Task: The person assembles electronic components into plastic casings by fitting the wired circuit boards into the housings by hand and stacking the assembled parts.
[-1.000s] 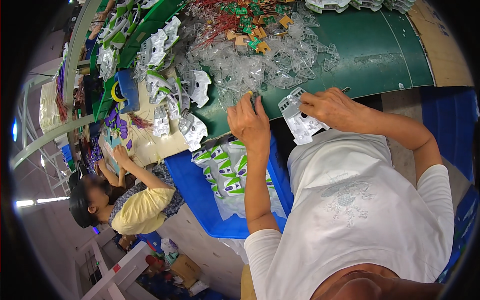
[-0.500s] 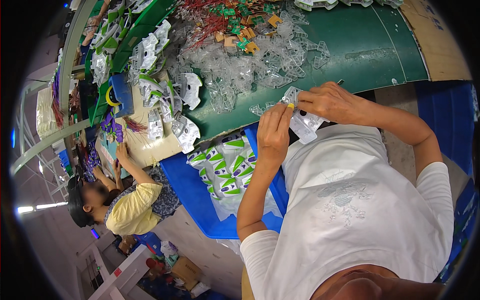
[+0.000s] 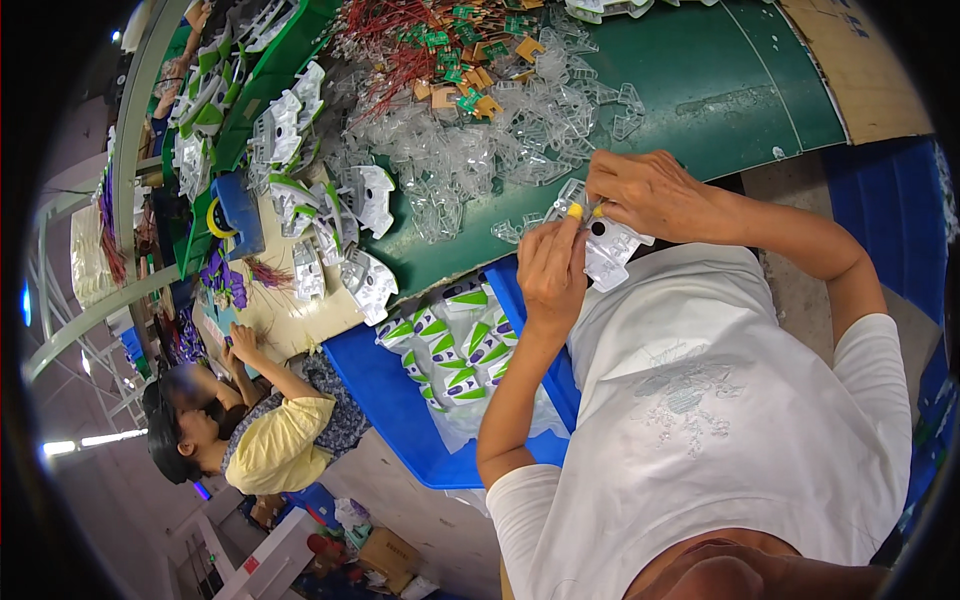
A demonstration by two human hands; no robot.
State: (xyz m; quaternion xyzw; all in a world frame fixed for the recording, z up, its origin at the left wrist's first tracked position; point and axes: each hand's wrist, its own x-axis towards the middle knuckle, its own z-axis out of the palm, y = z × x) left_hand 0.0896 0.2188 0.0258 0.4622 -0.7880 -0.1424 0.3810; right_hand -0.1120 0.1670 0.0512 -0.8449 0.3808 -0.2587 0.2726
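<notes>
Both hands work at one white and silver plastic housing held over the table's near edge. A dark round spot shows in its middle. My left hand grips its left side, a yellow cover on one fingertip. From the right, my right hand has its fingers bent and pinched at the upper edge; another bit of yellow shows at its fingertips. What lies between those fingertips is hidden. Just beyond the left fingertips juts a pale, partly clear piece. A few loose clear plastic parts lie on the green mat nearby.
Clear plastic parts, red wires and small green boards are heaped on the green mat. More housings lie left. A blue bin holds green-and-white pieces. A co-worker sits at left.
The housing has turned slightly, and its dark round spot now shows. My right hand has shifted a little left and up, its fingers more bent. The whole view has moved slightly.
</notes>
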